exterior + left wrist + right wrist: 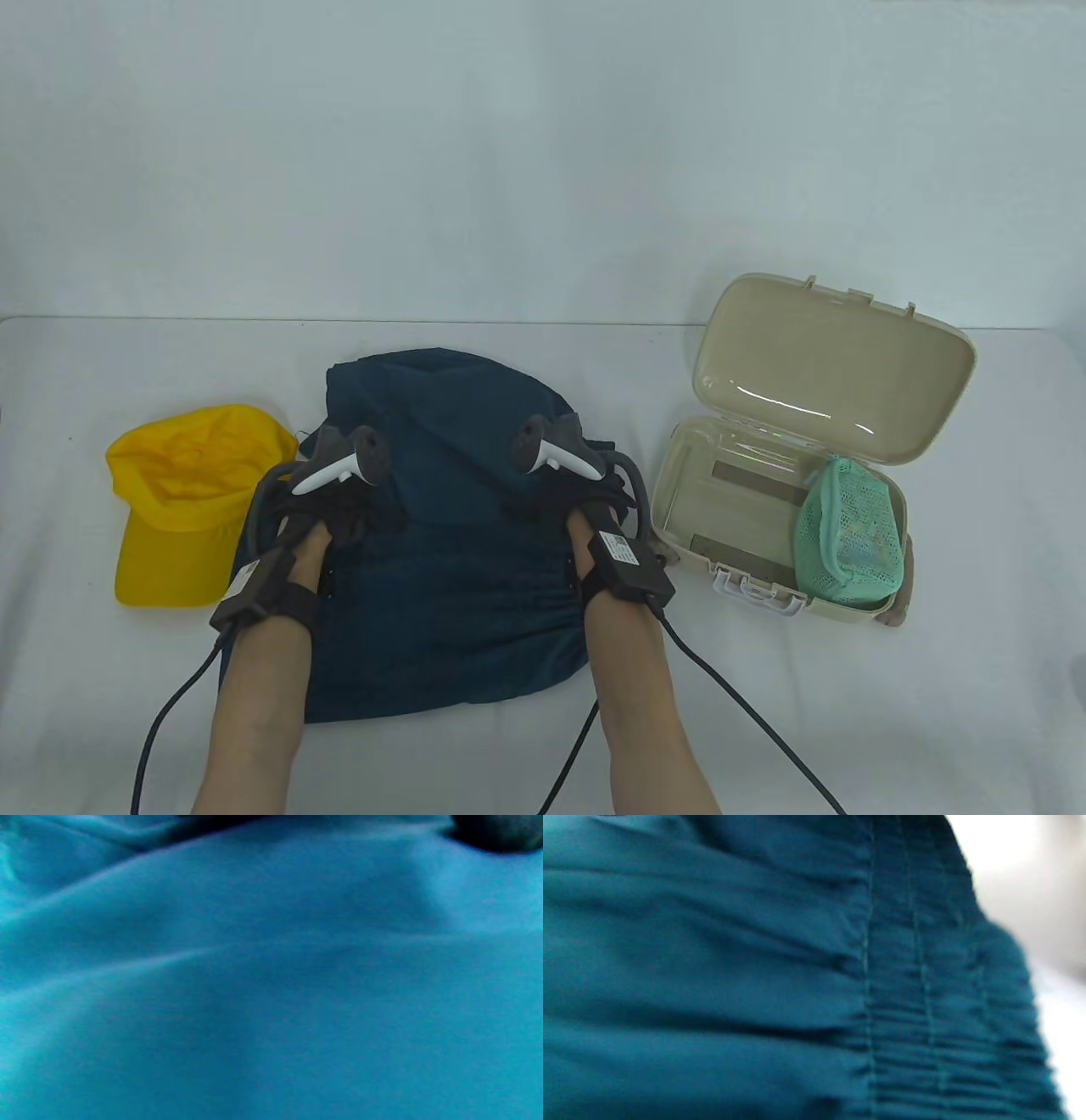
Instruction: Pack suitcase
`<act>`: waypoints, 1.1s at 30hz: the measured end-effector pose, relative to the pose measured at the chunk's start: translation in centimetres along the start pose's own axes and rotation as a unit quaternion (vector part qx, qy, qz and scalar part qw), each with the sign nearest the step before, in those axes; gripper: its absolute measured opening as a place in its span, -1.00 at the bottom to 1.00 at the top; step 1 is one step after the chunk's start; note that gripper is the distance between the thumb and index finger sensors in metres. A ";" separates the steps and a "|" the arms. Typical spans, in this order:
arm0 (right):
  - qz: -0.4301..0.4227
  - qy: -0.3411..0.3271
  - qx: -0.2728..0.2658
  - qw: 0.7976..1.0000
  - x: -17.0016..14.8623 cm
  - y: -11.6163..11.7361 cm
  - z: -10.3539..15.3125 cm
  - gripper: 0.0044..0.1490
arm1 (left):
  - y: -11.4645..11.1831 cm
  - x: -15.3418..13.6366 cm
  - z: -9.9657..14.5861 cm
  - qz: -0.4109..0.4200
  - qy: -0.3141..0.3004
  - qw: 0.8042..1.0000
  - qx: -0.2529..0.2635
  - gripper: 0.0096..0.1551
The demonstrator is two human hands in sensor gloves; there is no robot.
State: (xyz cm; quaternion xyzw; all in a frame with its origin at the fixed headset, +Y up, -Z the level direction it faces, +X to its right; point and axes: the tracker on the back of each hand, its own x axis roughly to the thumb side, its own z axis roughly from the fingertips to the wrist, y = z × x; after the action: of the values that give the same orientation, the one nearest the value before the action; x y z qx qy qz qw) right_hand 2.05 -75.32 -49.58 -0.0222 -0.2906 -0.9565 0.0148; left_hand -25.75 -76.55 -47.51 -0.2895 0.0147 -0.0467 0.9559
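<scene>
A dark teal garment (458, 543) with a gathered elastic waistband (925, 1005) lies spread in the middle of the table. Both hands rest on top of it. My left hand (339, 505) lies on its left part, and a dark fingertip (492, 832) touches the smooth cloth (271, 984). My right hand (564, 497) lies on its right part, close to the waistband. The trackers hide most of the fingers, and no cloth looks bunched in either hand. At the right, the open beige suitcase (721, 475) holds a green mesh pouch (848, 531).
A yellow cap (182, 501) lies left of the garment, close to my left wrist. The suitcase lid (831, 365) stands open at the back. The hand cables (730, 688) trail toward the table's near edge. White table surface stretches behind the garment.
</scene>
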 end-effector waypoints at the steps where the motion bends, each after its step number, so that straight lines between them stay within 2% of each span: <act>1: 0.003 0.008 -0.003 1.000 -0.1 0.0 -0.2 0.29 | 0.0 -0.2 0.1 -0.015 0.011 1.000 -0.002 0.20; 9: -0.002 0.063 -0.001 0.998 -1.0 0.0 -1.2 0.32 | 0.1 -0.9 0.6 -0.021 0.035 0.999 -0.003 0.21; 16: 0.009 0.047 0.014 0.999 -0.8 -0.4 -0.7 0.31 | 0.2 -1.0 1.1 -0.011 0.028 1.000 -0.006 0.20; 18: 0.014 0.032 -0.003 0.999 -0.6 -1.2 0.1 0.30 | 0.5 -1.0 2.0 -0.008 0.016 1.000 0.009 0.19; 20: 0.026 0.013 -0.023 0.999 -0.2 -2.1 1.3 0.27 | 1.2 -1.1 3.5 -0.015 0.009 1.000 0.016 0.19; 23: 0.038 -0.035 -0.055 0.997 0.4 -3.7 4.4 0.24 | 2.1 -1.4 6.5 -0.029 -0.013 0.999 0.038 0.18; 26: 0.056 -0.097 -0.099 0.989 0.6 -4.6 8.7 0.20 | 2.3 -1.8 10.6 -0.052 -0.032 0.997 0.043 0.17; 29: 0.095 -0.141 -0.126 0.977 0.5 -4.1 12.5 0.16 | 1.6 -1.9 14.1 -0.065 -0.051 0.996 0.042 0.18; 33: 0.153 -0.181 -0.143 0.961 -0.3 -1.7 16.4 0.10 | -0.3 -1.2 17.9 -0.105 -0.079 0.991 0.033 0.17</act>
State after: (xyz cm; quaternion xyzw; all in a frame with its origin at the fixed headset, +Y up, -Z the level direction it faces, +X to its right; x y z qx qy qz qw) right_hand 2.84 -64.77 -36.97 -0.2408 -0.1418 -0.9544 0.1046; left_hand -25.95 -66.74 -32.44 -0.2604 -0.0931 -0.1244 0.9529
